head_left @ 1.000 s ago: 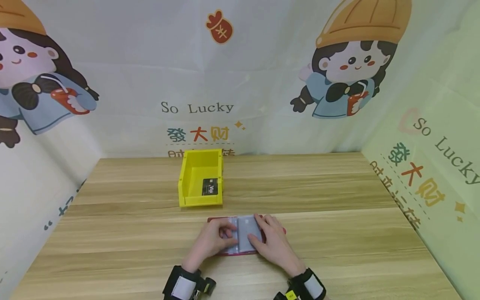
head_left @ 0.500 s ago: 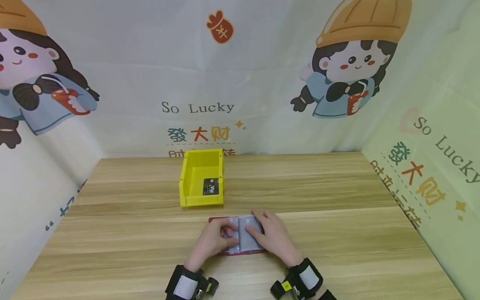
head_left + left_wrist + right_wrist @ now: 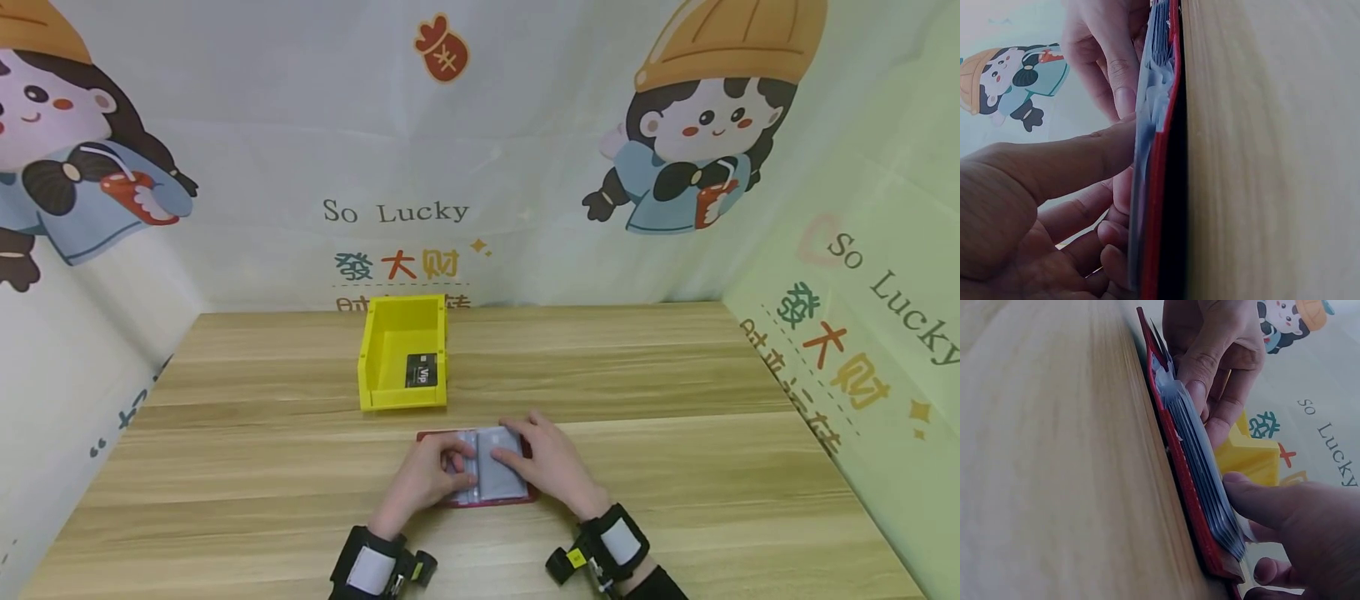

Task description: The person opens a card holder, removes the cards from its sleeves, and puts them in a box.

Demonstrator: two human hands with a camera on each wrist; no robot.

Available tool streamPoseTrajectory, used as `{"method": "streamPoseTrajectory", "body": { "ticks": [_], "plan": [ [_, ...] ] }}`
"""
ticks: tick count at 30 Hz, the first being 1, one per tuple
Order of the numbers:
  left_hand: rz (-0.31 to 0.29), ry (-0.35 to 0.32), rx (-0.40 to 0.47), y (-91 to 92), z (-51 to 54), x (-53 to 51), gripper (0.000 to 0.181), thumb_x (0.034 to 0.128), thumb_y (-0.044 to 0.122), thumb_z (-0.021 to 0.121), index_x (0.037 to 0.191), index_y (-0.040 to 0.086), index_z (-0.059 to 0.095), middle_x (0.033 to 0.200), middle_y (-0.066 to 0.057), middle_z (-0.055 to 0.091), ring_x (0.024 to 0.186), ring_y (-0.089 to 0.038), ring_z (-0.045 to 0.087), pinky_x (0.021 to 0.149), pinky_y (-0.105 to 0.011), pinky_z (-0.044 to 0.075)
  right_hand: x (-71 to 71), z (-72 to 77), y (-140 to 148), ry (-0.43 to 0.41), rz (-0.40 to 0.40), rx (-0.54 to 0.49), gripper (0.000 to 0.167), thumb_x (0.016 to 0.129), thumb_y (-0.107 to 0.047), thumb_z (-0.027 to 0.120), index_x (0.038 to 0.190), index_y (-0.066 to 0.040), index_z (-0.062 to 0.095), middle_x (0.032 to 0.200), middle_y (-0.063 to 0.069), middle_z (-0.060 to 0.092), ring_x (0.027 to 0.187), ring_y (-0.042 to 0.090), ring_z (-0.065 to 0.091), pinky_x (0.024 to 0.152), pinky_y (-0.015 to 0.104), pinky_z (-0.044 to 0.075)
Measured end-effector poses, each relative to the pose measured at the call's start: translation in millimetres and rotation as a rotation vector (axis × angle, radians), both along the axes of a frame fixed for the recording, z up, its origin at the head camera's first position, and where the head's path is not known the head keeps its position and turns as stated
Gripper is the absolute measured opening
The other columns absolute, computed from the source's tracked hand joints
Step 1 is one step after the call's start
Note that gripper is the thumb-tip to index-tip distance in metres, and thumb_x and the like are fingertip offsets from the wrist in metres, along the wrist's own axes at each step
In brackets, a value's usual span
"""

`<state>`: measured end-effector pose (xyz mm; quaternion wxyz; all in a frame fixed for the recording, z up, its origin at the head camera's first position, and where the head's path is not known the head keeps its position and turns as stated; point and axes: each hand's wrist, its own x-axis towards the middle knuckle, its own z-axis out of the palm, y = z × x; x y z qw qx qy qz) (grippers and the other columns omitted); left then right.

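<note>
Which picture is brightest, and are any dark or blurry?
Head view: brightest, "Vip" readable on the black card; left wrist view: dimmer, tabletop soft and blurry; right wrist view: also dim, tabletop blurry, but the red card holder looks sharper.

left grip (image 3: 430, 472) curled, right grip (image 3: 553, 468) spread

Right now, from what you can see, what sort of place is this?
Probably a small tabletop recording booth, though I can't be sure: a wooden table, a cartoon-printed backdrop behind it and at both sides, and small cameras strapped to the person's wrists.
</note>
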<state>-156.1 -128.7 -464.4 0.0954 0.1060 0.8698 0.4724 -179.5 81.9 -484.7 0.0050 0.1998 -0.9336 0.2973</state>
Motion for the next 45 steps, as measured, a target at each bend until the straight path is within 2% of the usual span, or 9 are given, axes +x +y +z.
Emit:
{"method": "streamPoseTrajectory", "body": {
  "ticks": [5, 9, 16, 24, 28, 33, 39, 45],
  "plan": [
    [0.000, -0.010, -0.014, 0.0, 1.1, -0.3, 0.024, 0.0761, 0.001, 0.082, 0.097, 0.000, 0.071, 0.076, -0.003, 0.059, 0.066, -0.013, 0.050, 0.057, -0.020, 0.038, 0.0, 0.0, -0.3, 0.003, -0.038, -0.070, 0.044, 0.090, -0.035, 0.075, 0.126, -0.010, 0.069, 0.093, -0.002, 0.052, 0.076, 0.009, 0.042, 0.063, 0.020, 0.033],
    [0.004, -0.009, -0.009, 0.5, 1.4, -0.3, 0.024, 0.0753, 0.001, 0.082, 0.096, 0.000, 0.071, 0.076, -0.003, 0.059, 0.065, -0.013, 0.049, 0.056, -0.020, 0.038, 1.2, -0.3, -0.9, -0.011, -0.085, -0.166, 0.041, 0.088, -0.031, 0.078, 0.121, -0.008, 0.070, 0.092, -0.001, 0.052, 0.078, 0.010, 0.044, 0.064, 0.021, 0.035],
    [0.010, -0.011, 0.005, 0.4, 2.1, -0.2, 0.025, 0.0748, 0.000, 0.083, 0.096, 0.000, 0.071, 0.077, -0.007, 0.060, 0.066, -0.013, 0.049, 0.056, -0.021, 0.037, 7.7, -5.7, -1.0, -0.046, -0.140, -0.302, 0.025, 0.090, -0.025, 0.076, 0.105, -0.006, 0.071, 0.091, 0.002, 0.055, 0.080, 0.011, 0.046, 0.067, 0.021, 0.037],
    [0.013, -0.022, -0.008, 0.8, 3.1, -0.4, 0.024, 0.0758, 0.002, 0.083, 0.098, 0.001, 0.072, 0.078, -0.006, 0.060, 0.067, -0.013, 0.049, 0.058, -0.021, 0.038, 20.4, -13.8, -1.4, 0.007, -0.129, -0.407, 0.015, 0.091, -0.018, 0.073, 0.078, -0.011, 0.070, 0.077, -0.002, 0.055, 0.073, 0.007, 0.046, 0.067, 0.020, 0.037],
    [0.013, -0.017, -0.010, 0.8, 2.4, -1.0, 0.024, 0.0757, 0.001, 0.083, 0.098, 0.000, 0.072, 0.078, -0.005, 0.060, 0.067, -0.013, 0.050, 0.058, -0.021, 0.039, 24.4, -16.1, -2.3, 0.034, -0.122, -0.480, 0.018, 0.089, -0.012, 0.073, 0.072, -0.013, 0.069, 0.073, -0.004, 0.054, 0.069, 0.001, 0.046, 0.064, 0.018, 0.038],
    [0.013, -0.002, -0.006, 0.5, 1.4, -1.2, 0.019, 0.0790, 0.001, 0.079, 0.097, 0.001, 0.072, 0.077, -0.004, 0.060, 0.067, -0.013, 0.050, 0.058, -0.021, 0.038, 27.1, -17.2, -4.9, 0.056, -0.134, -0.534, 0.022, 0.089, -0.013, 0.074, 0.068, -0.013, 0.068, 0.069, -0.005, 0.054, 0.066, -0.001, 0.045, 0.060, 0.017, 0.036],
    [0.028, 0.017, -0.028, -0.9, -1.3, -2.6, 0.008, 0.0921, 0.007, 0.069, 0.097, 0.003, 0.074, 0.076, -0.001, 0.059, 0.068, -0.012, 0.048, 0.058, -0.021, 0.036, 28.2, -20.9, -7.4, 0.172, -0.056, -0.558, 0.019, 0.092, -0.013, 0.071, 0.073, -0.015, 0.070, 0.074, -0.007, 0.058, 0.071, -0.001, 0.047, 0.063, 0.018, 0.039],
    [0.051, 0.016, -0.006, -3.7, -2.2, -1.9, 0.012, 0.0954, 0.015, 0.067, 0.094, 0.006, 0.075, 0.080, -0.002, 0.065, 0.073, -0.012, 0.052, 0.065, -0.022, 0.041, 28.7, -24.4, -5.4, 0.265, 0.060, -0.564, 0.019, 0.096, -0.003, 0.059, 0.081, -0.010, 0.071, 0.083, -0.002, 0.062, 0.084, 0.007, 0.053, 0.075, 0.024, 0.042]
  ]
}}
